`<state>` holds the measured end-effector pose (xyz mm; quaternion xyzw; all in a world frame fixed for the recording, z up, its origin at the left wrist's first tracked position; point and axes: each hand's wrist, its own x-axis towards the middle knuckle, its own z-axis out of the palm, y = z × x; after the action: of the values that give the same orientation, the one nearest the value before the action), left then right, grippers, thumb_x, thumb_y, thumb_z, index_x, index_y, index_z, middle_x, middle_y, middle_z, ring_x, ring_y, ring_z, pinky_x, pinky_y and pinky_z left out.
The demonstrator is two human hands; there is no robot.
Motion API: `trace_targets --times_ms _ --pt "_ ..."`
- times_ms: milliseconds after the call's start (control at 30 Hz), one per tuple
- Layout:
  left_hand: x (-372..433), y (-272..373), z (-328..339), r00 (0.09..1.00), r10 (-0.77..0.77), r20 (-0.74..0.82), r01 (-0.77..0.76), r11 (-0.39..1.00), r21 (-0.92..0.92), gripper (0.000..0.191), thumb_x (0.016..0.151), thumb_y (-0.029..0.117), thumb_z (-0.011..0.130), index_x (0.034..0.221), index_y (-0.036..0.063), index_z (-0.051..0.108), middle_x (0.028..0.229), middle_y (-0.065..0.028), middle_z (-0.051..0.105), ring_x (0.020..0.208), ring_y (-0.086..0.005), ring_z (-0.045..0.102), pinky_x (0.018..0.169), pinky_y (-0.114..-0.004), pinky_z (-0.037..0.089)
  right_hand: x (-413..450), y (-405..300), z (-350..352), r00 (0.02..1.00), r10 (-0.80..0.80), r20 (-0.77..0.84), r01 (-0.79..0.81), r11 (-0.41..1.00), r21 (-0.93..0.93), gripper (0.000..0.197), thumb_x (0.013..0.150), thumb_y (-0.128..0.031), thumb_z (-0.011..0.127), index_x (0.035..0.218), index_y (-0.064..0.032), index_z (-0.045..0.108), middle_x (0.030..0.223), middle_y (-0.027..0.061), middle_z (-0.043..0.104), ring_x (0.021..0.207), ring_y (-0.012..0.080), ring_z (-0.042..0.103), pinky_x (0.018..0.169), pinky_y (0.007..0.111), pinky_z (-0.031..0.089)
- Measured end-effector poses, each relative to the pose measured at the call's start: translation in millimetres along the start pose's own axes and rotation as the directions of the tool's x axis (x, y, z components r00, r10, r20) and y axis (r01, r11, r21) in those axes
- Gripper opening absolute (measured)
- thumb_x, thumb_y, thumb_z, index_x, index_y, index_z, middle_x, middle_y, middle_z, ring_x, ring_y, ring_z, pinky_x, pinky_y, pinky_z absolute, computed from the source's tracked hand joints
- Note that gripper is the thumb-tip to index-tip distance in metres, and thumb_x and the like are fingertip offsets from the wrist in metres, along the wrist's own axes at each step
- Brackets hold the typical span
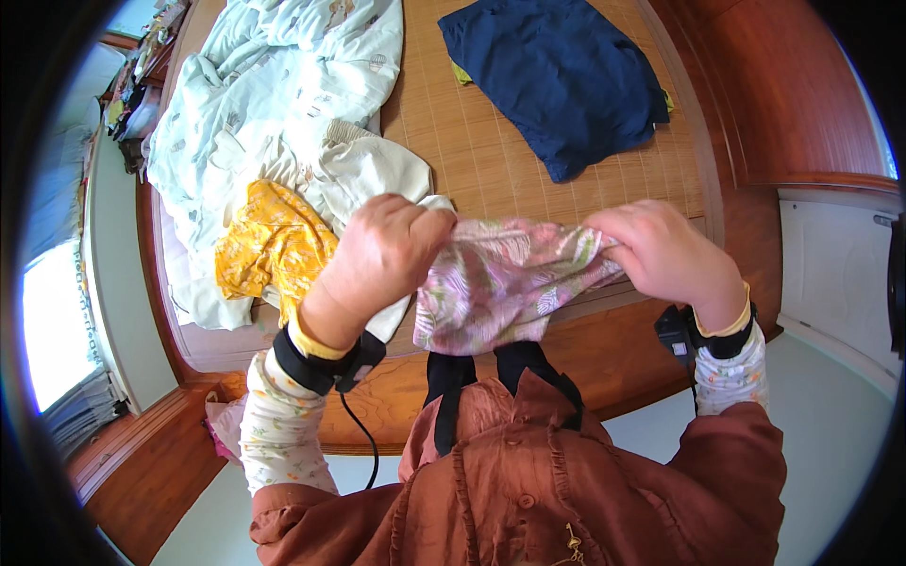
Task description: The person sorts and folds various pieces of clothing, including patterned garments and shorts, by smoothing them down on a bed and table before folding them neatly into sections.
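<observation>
A pink garment with a leaf pattern (495, 290) hangs stretched between my two hands, over the near edge of the bed. My left hand (396, 244) is closed on its left upper corner, and my right hand (655, 244) pinches its right upper corner. Just left of my left hand lies a crumpled yellow garment with a white floral print (272, 244). Behind it is a cream-white garment with a gathered waistband (375, 166). A dark blue garment (559, 78) lies spread at the far right, with bits of yellow-green cloth showing beneath it.
A pale green printed quilt (283, 78) is heaped on the left of the bed, which bears a woven bamboo mat (474, 148). The wooden bed edge (609, 361) runs before my legs. A wooden headboard or panel (793, 92) and a white cabinet (835, 262) stand at right.
</observation>
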<state>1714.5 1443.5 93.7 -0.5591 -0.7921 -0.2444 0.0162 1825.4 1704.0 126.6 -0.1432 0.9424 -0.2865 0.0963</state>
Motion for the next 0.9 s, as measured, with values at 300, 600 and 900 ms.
trace_targets --times_ms 300,600,900 --pt "26 1 -24 0.994 0.043 -0.096 -0.027 0.986 0.166 0.016 0.063 0.0 0.058 0.078 0.0013 0.053 0.061 -0.0097 0.05 0.058 -0.0256 0.052 0.056 -0.034 0.043 8 0 -18 0.964 -0.101 -0.247 0.071 0.99 -0.124 0.018 0.07 -0.002 0.052 0.088 -0.003 0.055 0.077 0.0132 0.058 0.072 0.0301 0.056 0.063 0.037 0.043" --pt "-68 10 111 0.992 0.014 0.127 -0.017 1.0 0.026 0.011 0.067 0.009 0.058 0.077 0.0052 0.056 0.058 -0.0045 0.052 0.054 -0.0199 0.052 0.058 -0.03 0.043 -30 54 115 1.0 0.012 -0.002 -0.012 0.997 -0.072 0.022 0.071 -0.004 0.051 0.092 -0.0058 0.057 0.081 0.0103 0.061 0.077 0.0271 0.057 0.067 0.038 0.043" --pt "-77 5 158 0.939 -0.124 0.321 0.105 0.992 0.074 0.005 0.071 0.017 0.053 0.071 0.0113 0.052 0.053 -0.0039 0.052 0.052 -0.0175 0.055 0.055 -0.031 0.043 -36 88 153 0.918 0.22 0.33 -0.234 0.972 0.003 0.023 0.074 -0.007 0.052 0.096 -0.0082 0.057 0.079 0.0116 0.061 0.076 0.0293 0.058 0.066 0.038 0.046"
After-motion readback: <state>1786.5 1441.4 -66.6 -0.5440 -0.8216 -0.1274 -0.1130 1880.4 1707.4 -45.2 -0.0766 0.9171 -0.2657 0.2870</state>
